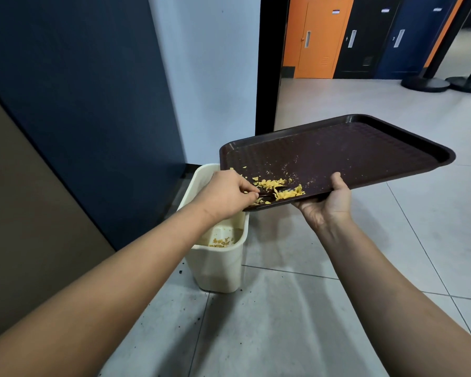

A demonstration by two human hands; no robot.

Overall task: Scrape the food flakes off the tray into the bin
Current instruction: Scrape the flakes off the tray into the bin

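Observation:
A dark brown tray is held tilted, its near left corner over a cream plastic bin. My right hand grips the tray's near edge, thumb on top and fingers underneath. My left hand pinches a dark spoon that lies on the tray among yellow food flakes heaped near the low corner. Fine crumbs dot the tray's middle. Some flakes lie inside the bin.
The bin stands on a grey tiled floor beside a dark blue wall panel. Dark specks litter the tiles near the bin. Beyond an open doorway are orange and dark doors and black stanchion bases.

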